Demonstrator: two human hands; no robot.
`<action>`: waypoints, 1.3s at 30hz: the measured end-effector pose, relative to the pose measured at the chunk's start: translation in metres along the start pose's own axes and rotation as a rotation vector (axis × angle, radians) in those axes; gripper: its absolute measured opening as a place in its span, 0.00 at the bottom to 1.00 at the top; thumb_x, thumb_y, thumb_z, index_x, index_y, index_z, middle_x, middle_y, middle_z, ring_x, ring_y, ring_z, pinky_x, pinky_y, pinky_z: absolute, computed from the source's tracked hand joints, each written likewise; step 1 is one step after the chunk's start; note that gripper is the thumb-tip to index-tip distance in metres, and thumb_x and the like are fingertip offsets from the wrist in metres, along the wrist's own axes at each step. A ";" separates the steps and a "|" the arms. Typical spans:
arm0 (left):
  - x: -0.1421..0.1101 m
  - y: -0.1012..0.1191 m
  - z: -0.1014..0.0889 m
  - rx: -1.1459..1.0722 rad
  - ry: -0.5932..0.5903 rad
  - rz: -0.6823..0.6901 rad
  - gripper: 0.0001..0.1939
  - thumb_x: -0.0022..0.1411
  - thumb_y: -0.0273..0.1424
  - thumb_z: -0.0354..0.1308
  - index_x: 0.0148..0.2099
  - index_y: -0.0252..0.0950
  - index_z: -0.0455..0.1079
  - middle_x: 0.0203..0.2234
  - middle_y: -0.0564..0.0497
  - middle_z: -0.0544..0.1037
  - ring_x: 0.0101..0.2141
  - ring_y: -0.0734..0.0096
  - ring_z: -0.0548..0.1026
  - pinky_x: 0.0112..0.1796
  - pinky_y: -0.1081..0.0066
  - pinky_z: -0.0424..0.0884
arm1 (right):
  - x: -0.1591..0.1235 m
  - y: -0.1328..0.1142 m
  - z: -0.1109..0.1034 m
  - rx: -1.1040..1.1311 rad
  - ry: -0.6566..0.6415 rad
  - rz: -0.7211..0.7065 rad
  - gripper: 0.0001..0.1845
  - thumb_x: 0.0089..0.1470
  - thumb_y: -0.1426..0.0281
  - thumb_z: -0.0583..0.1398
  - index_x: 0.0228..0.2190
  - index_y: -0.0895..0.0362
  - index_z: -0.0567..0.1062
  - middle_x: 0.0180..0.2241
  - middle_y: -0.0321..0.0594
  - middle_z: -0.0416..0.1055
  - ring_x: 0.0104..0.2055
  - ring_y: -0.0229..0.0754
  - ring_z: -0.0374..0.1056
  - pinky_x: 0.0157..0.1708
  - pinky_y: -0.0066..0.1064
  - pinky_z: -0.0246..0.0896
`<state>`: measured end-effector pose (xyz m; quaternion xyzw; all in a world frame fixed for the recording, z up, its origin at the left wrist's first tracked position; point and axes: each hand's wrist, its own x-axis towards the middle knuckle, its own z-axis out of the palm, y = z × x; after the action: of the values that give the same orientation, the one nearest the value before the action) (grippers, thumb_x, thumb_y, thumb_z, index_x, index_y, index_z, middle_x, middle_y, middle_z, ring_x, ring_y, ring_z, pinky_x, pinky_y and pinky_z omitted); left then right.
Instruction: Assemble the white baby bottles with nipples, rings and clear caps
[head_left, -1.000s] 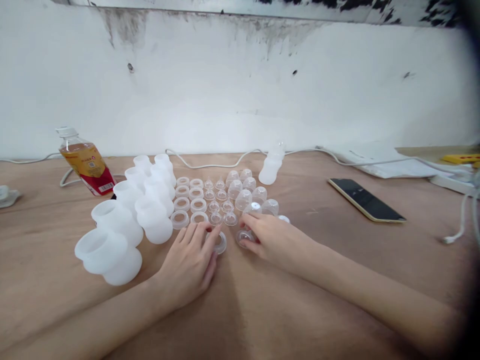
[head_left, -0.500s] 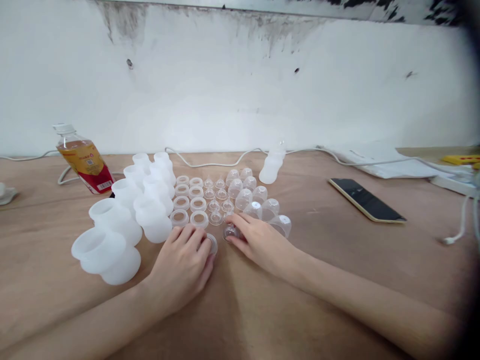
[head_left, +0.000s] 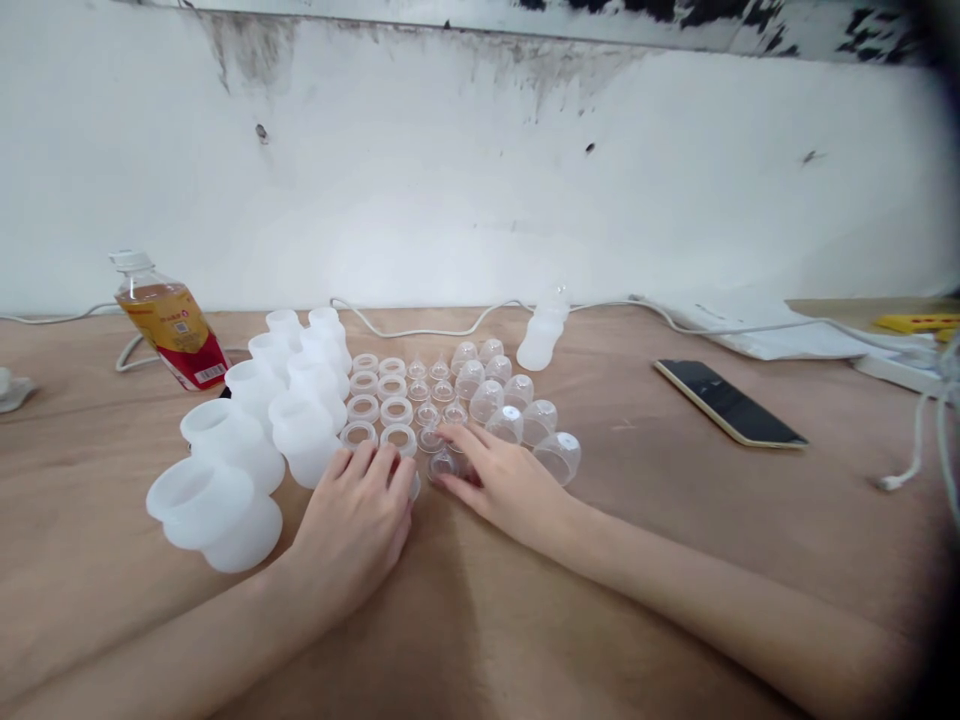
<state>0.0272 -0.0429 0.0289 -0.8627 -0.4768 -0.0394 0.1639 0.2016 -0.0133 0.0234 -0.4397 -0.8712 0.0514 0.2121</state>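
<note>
My left hand (head_left: 356, 525) rests on the table with its fingers curled over a clear screw ring (head_left: 415, 487), mostly covered by them. My right hand (head_left: 514, 480) pinches a clear bottle nipple (head_left: 442, 463) between thumb and fingers, low at the near end of the nipple rows. Behind my left hand, more screw rings (head_left: 397, 440) lie flat in two columns. Further nipples (head_left: 428, 413) stand beside them. Clear dome caps (head_left: 557, 457) fill two columns right of the nipples. White baby bottle bodies (head_left: 199, 500) stand open-topped in two columns on the left.
An assembled baby bottle (head_left: 541, 335) stands near the wall. A drink bottle (head_left: 176, 330) is at the back left. To the right lie a phone (head_left: 727, 402), white paper (head_left: 780, 330) and a white cable (head_left: 916, 450). Another cable (head_left: 420, 331) runs along the wall.
My right hand has slid left with the nipple, closer to the nipple columns. My left hand has shifted slightly left, and its ring shows less.
</note>
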 end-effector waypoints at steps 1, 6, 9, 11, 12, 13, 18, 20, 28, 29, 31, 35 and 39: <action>0.000 0.000 0.000 0.004 -0.004 0.004 0.07 0.56 0.25 0.45 0.35 0.34 0.64 0.33 0.47 0.69 0.35 0.59 0.66 0.33 0.62 0.62 | 0.003 0.002 -0.009 0.002 0.069 0.004 0.17 0.52 0.66 0.54 0.44 0.57 0.61 0.40 0.43 0.68 0.31 0.40 0.67 0.31 0.33 0.63; -0.002 0.001 0.000 -0.034 0.030 0.012 0.08 0.56 0.25 0.44 0.36 0.34 0.64 0.33 0.46 0.69 0.35 0.59 0.67 0.33 0.61 0.64 | 0.036 0.056 -0.068 -0.164 0.535 0.169 0.15 0.52 0.66 0.52 0.42 0.58 0.63 0.40 0.47 0.66 0.37 0.44 0.65 0.32 0.36 0.62; -0.002 0.003 -0.001 -0.093 0.084 0.017 0.07 0.56 0.26 0.45 0.35 0.33 0.64 0.33 0.46 0.69 0.34 0.59 0.67 0.32 0.61 0.65 | 0.061 0.112 -0.082 -0.369 0.525 0.243 0.22 0.49 0.64 0.55 0.46 0.59 0.62 0.49 0.53 0.58 0.50 0.54 0.56 0.40 0.44 0.57; -0.002 0.003 -0.001 -0.125 0.116 0.021 0.07 0.56 0.26 0.45 0.35 0.33 0.63 0.33 0.46 0.69 0.34 0.59 0.67 0.32 0.61 0.65 | 0.072 0.141 -0.082 -0.426 0.357 0.326 0.27 0.46 0.63 0.57 0.48 0.57 0.60 0.49 0.54 0.58 0.49 0.59 0.55 0.40 0.47 0.56; -0.002 0.003 -0.001 -0.146 0.137 0.025 0.07 0.56 0.26 0.45 0.35 0.33 0.63 0.33 0.45 0.69 0.35 0.59 0.67 0.32 0.60 0.66 | 0.075 0.149 -0.082 -0.423 0.276 0.374 0.27 0.46 0.63 0.57 0.48 0.56 0.60 0.46 0.54 0.60 0.46 0.58 0.59 0.38 0.47 0.57; -0.003 0.003 0.000 -0.176 0.160 0.034 0.07 0.56 0.26 0.45 0.36 0.33 0.63 0.34 0.45 0.69 0.35 0.59 0.67 0.33 0.60 0.66 | 0.076 0.152 -0.083 -0.425 0.242 0.406 0.26 0.46 0.64 0.58 0.48 0.56 0.60 0.43 0.53 0.62 0.42 0.56 0.61 0.35 0.45 0.58; -0.006 0.003 -0.001 -0.404 0.350 0.126 0.16 0.57 0.26 0.47 0.49 0.31 0.56 0.42 0.41 0.65 0.43 0.60 0.65 0.41 0.61 0.66 | 0.051 0.098 -0.108 -0.428 0.617 0.354 0.26 0.42 0.61 0.61 0.42 0.59 0.62 0.40 0.51 0.60 0.35 0.47 0.62 0.32 0.36 0.58; -0.005 0.005 -0.009 -0.445 0.489 0.117 0.21 0.57 0.26 0.49 0.53 0.29 0.52 0.48 0.38 0.60 0.49 0.59 0.61 0.45 0.62 0.64 | 0.034 0.058 -0.115 -0.362 0.679 0.290 0.28 0.39 0.55 0.61 0.40 0.58 0.63 0.33 0.44 0.63 0.32 0.44 0.61 0.29 0.34 0.57; 0.023 0.019 -0.034 -0.316 0.491 0.061 0.23 0.59 0.31 0.46 0.54 0.27 0.47 0.45 0.36 0.67 0.46 0.55 0.65 0.42 0.57 0.65 | 0.002 -0.035 -0.077 0.148 0.264 0.198 0.17 0.41 0.55 0.59 0.24 0.56 0.69 0.21 0.34 0.66 0.23 0.34 0.59 0.21 0.26 0.53; 0.023 0.019 -0.034 -0.331 0.482 0.077 0.22 0.59 0.31 0.45 0.53 0.27 0.48 0.44 0.37 0.67 0.44 0.56 0.66 0.40 0.58 0.66 | 0.001 -0.036 -0.073 0.160 0.244 0.207 0.17 0.41 0.55 0.59 0.22 0.57 0.68 0.21 0.33 0.65 0.23 0.34 0.59 0.21 0.26 0.53; 0.020 0.019 -0.033 -0.364 0.456 0.120 0.19 0.58 0.31 0.46 0.50 0.29 0.50 0.41 0.39 0.69 0.40 0.57 0.69 0.34 0.61 0.68 | -0.001 -0.037 -0.070 0.170 0.169 0.203 0.17 0.40 0.55 0.59 0.21 0.57 0.68 0.20 0.33 0.65 0.22 0.34 0.59 0.21 0.26 0.53; 0.004 0.012 -0.034 -0.555 0.251 0.132 0.15 0.57 0.36 0.48 0.44 0.35 0.54 0.30 0.49 0.72 0.28 0.67 0.71 0.25 0.70 0.67 | -0.006 -0.025 -0.087 0.247 0.061 0.061 0.14 0.42 0.58 0.60 0.23 0.57 0.69 0.21 0.33 0.67 0.23 0.34 0.61 0.22 0.25 0.54; -0.017 0.001 -0.029 -0.686 0.109 0.023 0.14 0.56 0.39 0.50 0.42 0.39 0.55 0.26 0.55 0.71 0.24 0.72 0.70 0.23 0.73 0.65 | -0.010 0.003 -0.113 0.077 0.351 0.050 0.14 0.44 0.58 0.58 0.30 0.55 0.69 0.24 0.34 0.68 0.24 0.36 0.63 0.22 0.27 0.54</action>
<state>0.0214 -0.0661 0.0524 -0.8695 -0.4168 -0.2413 -0.1099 0.2554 -0.0304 0.1216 -0.4551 -0.8069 0.0125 0.3763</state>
